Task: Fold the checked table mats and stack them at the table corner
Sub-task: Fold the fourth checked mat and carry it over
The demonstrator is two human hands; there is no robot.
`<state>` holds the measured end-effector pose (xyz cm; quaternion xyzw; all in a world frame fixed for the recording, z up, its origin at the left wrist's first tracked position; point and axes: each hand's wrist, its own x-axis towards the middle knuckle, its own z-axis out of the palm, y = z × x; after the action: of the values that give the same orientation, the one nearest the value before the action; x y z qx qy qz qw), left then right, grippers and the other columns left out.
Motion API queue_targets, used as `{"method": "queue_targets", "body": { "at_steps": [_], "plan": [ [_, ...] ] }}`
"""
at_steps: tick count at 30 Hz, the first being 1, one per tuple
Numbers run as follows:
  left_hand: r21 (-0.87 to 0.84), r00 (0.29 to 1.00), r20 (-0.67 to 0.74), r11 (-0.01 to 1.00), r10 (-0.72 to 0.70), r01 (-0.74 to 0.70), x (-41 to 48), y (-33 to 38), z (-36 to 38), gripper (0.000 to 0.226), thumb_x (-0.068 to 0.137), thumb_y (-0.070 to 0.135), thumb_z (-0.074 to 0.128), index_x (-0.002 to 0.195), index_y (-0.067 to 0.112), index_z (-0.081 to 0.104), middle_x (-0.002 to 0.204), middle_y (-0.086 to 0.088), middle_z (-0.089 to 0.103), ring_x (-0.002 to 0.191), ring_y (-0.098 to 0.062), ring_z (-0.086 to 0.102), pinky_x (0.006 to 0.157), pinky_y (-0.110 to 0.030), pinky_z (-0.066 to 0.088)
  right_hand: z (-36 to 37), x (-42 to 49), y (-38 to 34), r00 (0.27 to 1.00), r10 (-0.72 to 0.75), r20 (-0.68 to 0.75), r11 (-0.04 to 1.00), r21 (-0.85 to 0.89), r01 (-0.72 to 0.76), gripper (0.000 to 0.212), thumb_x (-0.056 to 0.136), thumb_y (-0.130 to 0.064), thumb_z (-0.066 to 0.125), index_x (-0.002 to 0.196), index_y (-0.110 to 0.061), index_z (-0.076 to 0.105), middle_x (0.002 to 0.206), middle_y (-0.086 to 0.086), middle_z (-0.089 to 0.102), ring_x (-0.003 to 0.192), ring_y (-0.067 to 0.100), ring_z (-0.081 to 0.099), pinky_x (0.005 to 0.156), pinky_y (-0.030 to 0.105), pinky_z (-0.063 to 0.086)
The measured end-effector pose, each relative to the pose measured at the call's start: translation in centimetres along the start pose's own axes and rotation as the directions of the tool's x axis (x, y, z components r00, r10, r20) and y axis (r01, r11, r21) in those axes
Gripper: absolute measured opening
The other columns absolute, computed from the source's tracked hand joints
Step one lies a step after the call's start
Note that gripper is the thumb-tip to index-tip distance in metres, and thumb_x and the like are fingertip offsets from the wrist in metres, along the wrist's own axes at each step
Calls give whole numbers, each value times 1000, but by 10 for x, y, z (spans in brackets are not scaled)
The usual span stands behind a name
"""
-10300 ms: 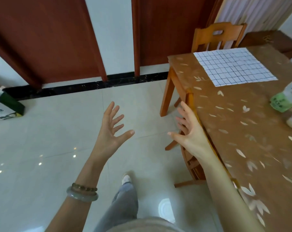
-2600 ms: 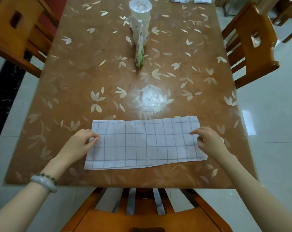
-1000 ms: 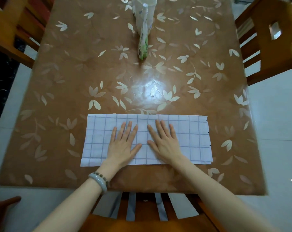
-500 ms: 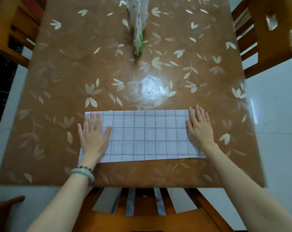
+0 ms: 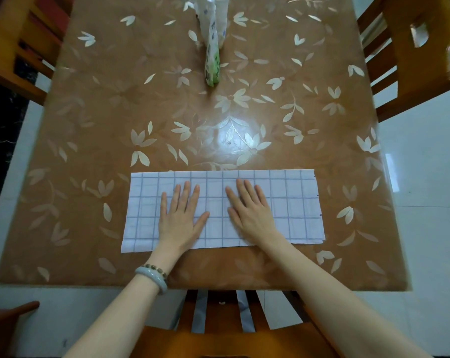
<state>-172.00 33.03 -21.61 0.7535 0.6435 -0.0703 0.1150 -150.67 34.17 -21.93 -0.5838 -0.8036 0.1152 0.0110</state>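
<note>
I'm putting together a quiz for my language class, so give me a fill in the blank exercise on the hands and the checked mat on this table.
1. The left hand and the right hand both lie ____ on the checked mat.
2. The bracelet sits on the ____ wrist.
3. The green-and-white packet rests on the ____, apart from the mat.

Missing words: flat; left; table.
</note>
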Motion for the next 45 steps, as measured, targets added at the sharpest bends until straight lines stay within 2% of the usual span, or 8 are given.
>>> {"method": "queue_targets", "body": {
  "at_steps": [9,14,18,21,24,27,33,45],
  "plan": [
    [-49,975,35,974,-219,220,-15,-60,-13,76,90,67,3,153,26,-7,161,-1,-9,147,-20,-13,114,-43,-18,-25,-40,96,969,238,65,971,-20,-238,62,99,-46,5,150,-15,18,157,13,15,146,27,10,118,41,5],
    [-277,904,73,862,-421,424,-17,-74,-31,81,91,61,42,153,17,12,161,-8,3,148,-26,-5,119,-46,-1,-40,-27,76,923,384,-13,923,14,-384,53,91,-36,31,135,-7,41,146,26,32,136,41,28,112,51,22],
    [-419,765,86,673,-638,609,-13,-65,-51,92,80,52,67,148,10,23,155,-12,25,145,-32,14,117,-51,17,-43,-2,24,978,173,-113,975,159,-154,44,77,-14,64,119,-5,58,109,23,56,97,40,54,80,49,50],
    [-463,699,119,583,-705,668,-10,-58,-60,100,75,45,75,148,7,18,152,-15,27,143,-34,17,113,-54,23,-42,8,-4,996,87,-27,969,235,-78,48,70,-13,75,116,-8,62,81,12,50,68,29,49,55,37,45],
    [-487,674,126,546,-728,681,-10,-55,-65,92,73,41,78,140,3,28,144,-18,37,136,-35,30,107,-49,32,-43,12,-10,990,121,78,962,237,-137,51,79,-26,69,127,-16,56,87,9,47,78,26,47,65,35,43],
    [-529,646,207,471,-735,706,-11,-53,-74,69,76,38,77,124,6,40,120,-11,52,112,-35,52,79,-44,43,-44,12,-7,982,129,136,952,259,-161,55,83,-33,64,135,-23,48,94,6,43,88,25,45,74,36,44],
    [-750,704,379,247,-600,614,-16,-77,-82,15,86,19,67,97,11,63,101,-8,67,84,-21,60,70,-33,47,-46,16,-1,968,104,229,951,261,-164,65,81,-40,66,139,-30,41,97,1,39,92,22,44,79,34,44],
    [-771,851,241,441,-466,459,-35,-138,-166,10,85,10,68,94,13,67,85,1,69,73,-12,65,58,-24,47,-43,48,-74,966,58,250,973,204,-111,66,76,-46,64,134,-31,38,106,6,44,100,28,47,82,36,43]
  ]
}}
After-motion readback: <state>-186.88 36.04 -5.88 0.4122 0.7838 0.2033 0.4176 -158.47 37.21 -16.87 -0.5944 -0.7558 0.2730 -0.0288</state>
